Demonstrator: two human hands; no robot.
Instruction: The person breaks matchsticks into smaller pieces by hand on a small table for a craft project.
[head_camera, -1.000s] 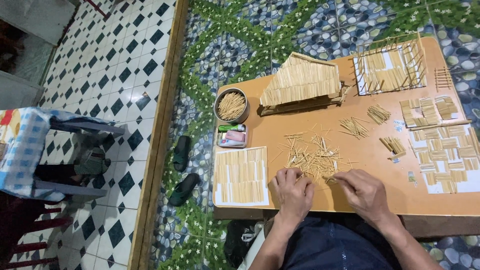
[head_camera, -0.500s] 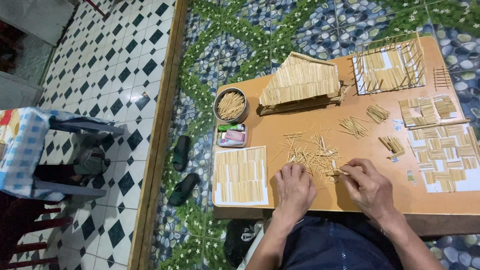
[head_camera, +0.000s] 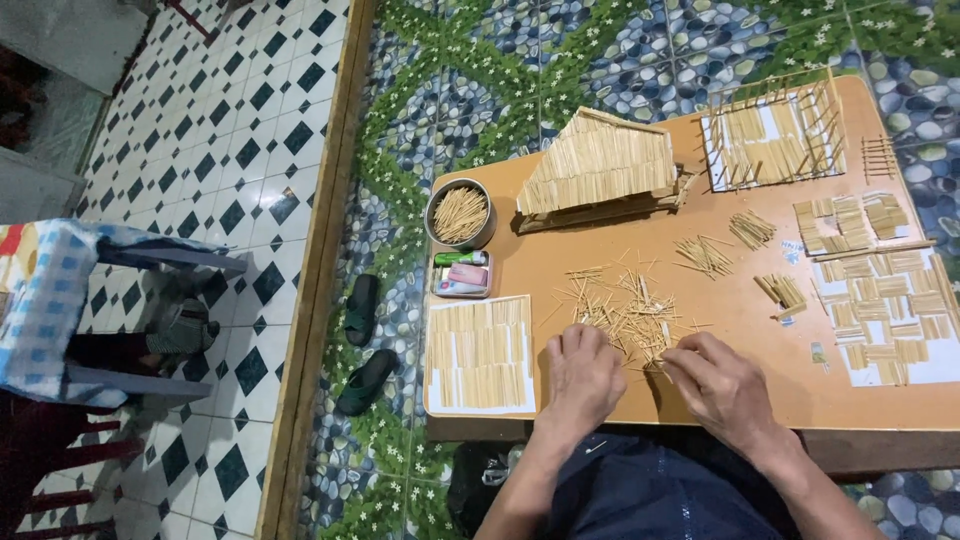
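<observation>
Both hands work at the near edge of a loose pile of thin sticks (head_camera: 625, 310) on the brown table (head_camera: 740, 330).

Left hand (head_camera: 583, 372) rests palm-down, fingers curled onto the sticks; whether it grips one cannot be told. Right hand (head_camera: 722, 385) pinches at the pile's lower right edge with fingertips together. Just left lies a white sheet covered with stick panels (head_camera: 480, 354). Farther off stand a round tin of sticks (head_camera: 461, 214) and a stick-built roof (head_camera: 598, 165).
</observation>
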